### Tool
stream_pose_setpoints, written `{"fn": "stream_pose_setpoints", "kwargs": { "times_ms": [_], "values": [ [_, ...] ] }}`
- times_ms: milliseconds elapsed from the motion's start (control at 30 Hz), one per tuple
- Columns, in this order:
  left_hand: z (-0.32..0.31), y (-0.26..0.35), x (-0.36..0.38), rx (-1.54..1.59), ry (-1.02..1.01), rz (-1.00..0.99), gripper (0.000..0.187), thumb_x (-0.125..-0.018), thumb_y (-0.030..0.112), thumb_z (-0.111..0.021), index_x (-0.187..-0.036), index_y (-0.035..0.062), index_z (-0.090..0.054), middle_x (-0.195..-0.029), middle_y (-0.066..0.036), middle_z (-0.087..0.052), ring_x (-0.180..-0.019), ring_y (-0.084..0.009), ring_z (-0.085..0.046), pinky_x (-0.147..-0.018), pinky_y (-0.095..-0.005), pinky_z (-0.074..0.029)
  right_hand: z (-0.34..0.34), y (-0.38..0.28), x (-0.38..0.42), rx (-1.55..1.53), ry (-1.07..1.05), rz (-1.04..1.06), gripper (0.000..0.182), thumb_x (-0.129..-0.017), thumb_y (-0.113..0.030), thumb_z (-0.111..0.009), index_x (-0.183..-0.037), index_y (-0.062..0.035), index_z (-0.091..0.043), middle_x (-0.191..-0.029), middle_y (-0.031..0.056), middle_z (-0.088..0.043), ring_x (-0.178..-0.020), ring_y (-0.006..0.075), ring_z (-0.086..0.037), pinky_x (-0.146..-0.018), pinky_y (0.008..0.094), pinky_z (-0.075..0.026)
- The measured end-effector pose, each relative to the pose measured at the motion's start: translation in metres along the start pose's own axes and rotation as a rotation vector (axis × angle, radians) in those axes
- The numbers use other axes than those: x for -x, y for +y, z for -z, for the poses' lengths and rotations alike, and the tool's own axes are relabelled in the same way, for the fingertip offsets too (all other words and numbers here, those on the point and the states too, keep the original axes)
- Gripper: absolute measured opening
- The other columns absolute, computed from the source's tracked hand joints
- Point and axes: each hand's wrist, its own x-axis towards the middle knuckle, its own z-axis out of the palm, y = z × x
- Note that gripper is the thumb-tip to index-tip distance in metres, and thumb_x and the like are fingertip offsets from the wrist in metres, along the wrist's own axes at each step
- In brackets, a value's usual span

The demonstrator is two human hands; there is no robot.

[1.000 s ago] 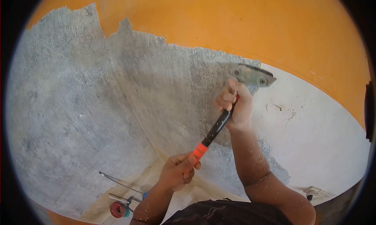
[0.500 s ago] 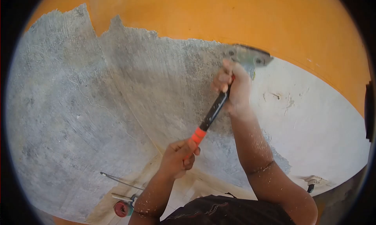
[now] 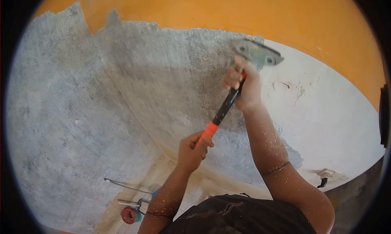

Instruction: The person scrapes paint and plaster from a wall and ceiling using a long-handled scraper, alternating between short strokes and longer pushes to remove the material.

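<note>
A: Scraper [image 3: 228, 105] position?
B: Blade [image 3: 256, 52] flat on the wall [image 3: 122, 91], at the bare plaster's upper edge beside white paint [image 3: 326, 112]. Handle axis slopes down-left.
A: Grip?
B: Right hand [image 3: 243, 89] wrapped tight just below the blade; left hand [image 3: 193, 152] clenched on the orange handle end
</note>
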Motion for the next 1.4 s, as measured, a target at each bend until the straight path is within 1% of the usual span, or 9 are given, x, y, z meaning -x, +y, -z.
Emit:
{"fn": "stream_pose_setpoints", "kwargs": {
  "times_ms": [400, 500, 667, 733, 767, 867, 1067, 1133, 1400],
  "values": [
    [0.017, -0.278, 0.076, -0.354, -0.237, 0.402, 0.023, -0.082, 0.024, -0.063, -0.087, 0.0027, -0.057, -0.071, 0.0, -0.06, -0.058, -0.0037, -0.048, -0.052, -0.0208, -0.041, 0.15, 0.116, 0.162, 0.349, 0.423, -0.493, 0.011, -0.076, -0.016, -0.059, -0.076, -0.0069, -0.052, -0.06, 0.0012, -0.046, -0.051, 0.0116, -0.045, -0.048, 0.026, -0.032],
    [0.009, -0.251, 0.069, -0.341, -0.395, 0.45, 0.026, -0.078, 0.026, -0.068, -0.081, 0.0034, -0.055, -0.066, 0.0, -0.056, -0.057, -0.0049, -0.047, -0.052, -0.0229, -0.04, 0.174, 0.092, 0.176, -0.244, 0.063, -0.508, 0.015, -0.069, -0.012, -0.061, -0.069, -0.0086, -0.047, -0.057, -0.0011, -0.042, -0.051, 0.01, -0.04, -0.051, 0.0267, -0.03],
    [-0.024, -0.245, 0.039, -0.3, -0.561, 0.317, 0.029, -0.076, 0.025, -0.069, -0.077, 0.0039, -0.049, -0.066, -0.004, -0.057, -0.059, -0.0074, -0.048, -0.053, -0.0261, -0.041, 0.188, 0.067, 0.173, -0.378, -0.526, -0.348, 0.026, -0.061, -0.023, -0.065, -0.073, -0.0061, -0.048, -0.069, 0.0026, -0.051, -0.063, 0.0156, -0.048, -0.062, 0.0303, -0.037],
    [-0.039, -0.238, 0.042, -0.348, -0.534, 0.28, 0.028, -0.077, 0.025, -0.068, -0.08, 0.0034, -0.051, -0.067, -0.009, -0.058, -0.058, -0.0125, -0.052, -0.054, -0.0293, -0.043, 0.178, 0.06, 0.18, -0.131, 0.034, -0.237, 0.042, -0.06, -0.03, -0.066, -0.089, -0.0038, -0.052, -0.089, 0.009, -0.052, -0.088, 0.0196, -0.051, -0.078, 0.0336, -0.039],
    [-0.045, -0.23, 0.043, -0.427, -0.464, 0.241, 0.028, -0.077, 0.026, -0.068, -0.081, 0.003, -0.051, -0.066, -0.01, -0.057, -0.057, -0.0168, -0.054, -0.054, -0.0308, -0.043, 0.189, 0.063, 0.19, -0.098, -0.044, -0.192, 0.057, -0.063, -0.038, -0.063, -0.105, -0.0026, -0.049, -0.106, 0.0118, -0.047, -0.109, 0.0216, -0.042, -0.09, 0.0369, -0.035],
    [-0.049, -0.232, 0.041, -0.508, -0.408, 0.198, 0.029, -0.077, 0.026, -0.067, -0.083, 0.0025, -0.053, -0.065, -0.012, -0.056, -0.057, -0.0241, -0.055, -0.054, -0.0334, -0.043, 0.187, 0.072, 0.228, 0.004, 0.353, -0.187, 0.056, -0.069, -0.041, -0.055, -0.109, -0.0025, -0.048, -0.109, 0.0107, -0.048, -0.107, 0.0213, -0.043, -0.091, 0.0368, -0.035],
    [-0.056, -0.265, 0.055, -0.451, -0.602, 0.053, 0.027, -0.077, 0.026, -0.067, -0.083, 0.0028, -0.054, -0.069, -0.011, -0.055, -0.061, -0.0234, -0.054, -0.059, -0.033, -0.044, 0.187, 0.085, 0.271, 0.334, 0.866, -0.003, 0.048, -0.076, -0.045, -0.054, -0.105, -0.0078, -0.05, -0.094, 0.0041, -0.051, -0.089, 0.0179, -0.05, -0.079, 0.0321, -0.04],
    [-0.063, -0.26, 0.056, -0.44, -0.639, -0.04, 0.028, -0.078, 0.027, -0.067, -0.083, 0.0033, -0.054, -0.068, -0.009, -0.054, -0.059, -0.0213, -0.052, -0.058, -0.032, -0.043, 0.199, 0.073, 0.273, -0.067, 0.89, 0.012, 0.04, -0.08, -0.048, -0.049, -0.094, -0.0101, -0.05, -0.074, -0.0009, -0.046, -0.071, 0.0141, -0.046, -0.068, 0.0292, -0.037],
    [-0.093, -0.295, 0.073, -0.279, -0.783, 0.614, 0.021, -0.08, 0.023, -0.063, -0.076, 0.0029, -0.056, -0.058, 0.0, -0.051, -0.053, -0.0087, -0.049, -0.049, -0.0259, -0.039, 0.228, 0.083, 0.262, 0.001, 0.922, -0.115, 0.038, -0.089, -0.048, -0.041, -0.074, -0.0124, -0.04, -0.051, -0.0055, -0.029, -0.04, 0.0061, -0.025, -0.038, 0.023, -0.023]
  ]
}}
